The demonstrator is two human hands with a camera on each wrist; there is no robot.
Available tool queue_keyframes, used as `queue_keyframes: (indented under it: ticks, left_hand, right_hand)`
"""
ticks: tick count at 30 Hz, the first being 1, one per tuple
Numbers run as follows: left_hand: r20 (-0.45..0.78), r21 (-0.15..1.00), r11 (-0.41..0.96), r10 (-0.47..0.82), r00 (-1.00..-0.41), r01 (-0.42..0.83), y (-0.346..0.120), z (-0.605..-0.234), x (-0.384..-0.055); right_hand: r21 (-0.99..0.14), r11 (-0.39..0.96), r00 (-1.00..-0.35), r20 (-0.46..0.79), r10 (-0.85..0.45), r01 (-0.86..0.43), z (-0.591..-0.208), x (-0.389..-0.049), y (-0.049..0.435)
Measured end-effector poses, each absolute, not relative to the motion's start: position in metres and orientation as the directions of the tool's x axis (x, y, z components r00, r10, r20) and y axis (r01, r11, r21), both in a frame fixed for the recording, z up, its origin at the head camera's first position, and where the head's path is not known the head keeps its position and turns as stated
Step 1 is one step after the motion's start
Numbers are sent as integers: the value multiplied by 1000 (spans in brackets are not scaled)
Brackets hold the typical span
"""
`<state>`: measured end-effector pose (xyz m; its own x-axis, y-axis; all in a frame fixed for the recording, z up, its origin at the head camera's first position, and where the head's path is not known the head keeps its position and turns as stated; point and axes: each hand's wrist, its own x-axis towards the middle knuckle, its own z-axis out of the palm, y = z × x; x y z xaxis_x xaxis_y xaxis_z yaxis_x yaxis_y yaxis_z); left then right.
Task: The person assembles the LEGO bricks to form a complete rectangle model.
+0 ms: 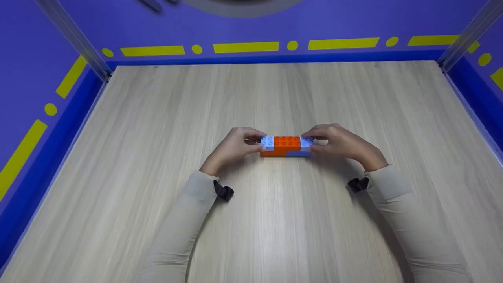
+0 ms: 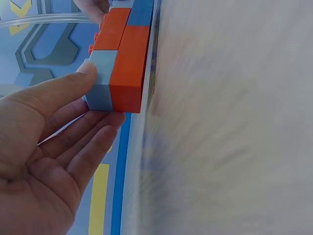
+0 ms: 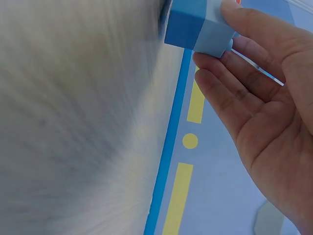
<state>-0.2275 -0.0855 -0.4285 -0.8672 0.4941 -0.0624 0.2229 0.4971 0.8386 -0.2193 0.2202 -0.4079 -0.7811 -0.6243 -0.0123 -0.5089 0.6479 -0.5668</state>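
Two layers of toy building bricks form a low bar on the table. On top, an orange brick [image 1: 287, 141] sits between two light blue bricks, one at the left end [image 1: 267, 142] and one at the right end [image 1: 306, 143]. Below lie another orange brick [image 2: 128, 73] on the left and a darker blue brick [image 3: 185, 25] on the right. My left hand [image 1: 238, 144] pinches the left light blue brick between thumb and fingers. At the other end, my right hand [image 1: 336, 142] pinches the right light blue brick the same way.
The pale wood-grain table [image 1: 275, 220] spreads around the bricks. Blue-purple walls [image 1: 251, 29] with yellow dashes and dots border its back and sides. Metal posts [image 1: 78, 39] stand at the back corners. Each sleeve cuff carries a black strap piece [image 1: 224, 191].
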Motion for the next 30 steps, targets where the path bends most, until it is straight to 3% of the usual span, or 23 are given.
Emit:
queue_keyframes:
  ticks: [12, 30]
  left_hand:
    - [-37, 842, 506, 397, -917, 185, -83, -430, -241]
    - [-25, 848, 508, 330, -944, 155, -77, -433, -252]
  right_hand:
    - [-616, 654, -828, -5, -560, -439, -408, -232, 217]
    - [-680, 636, -874, 15, -485, -365, -415, -248, 214]
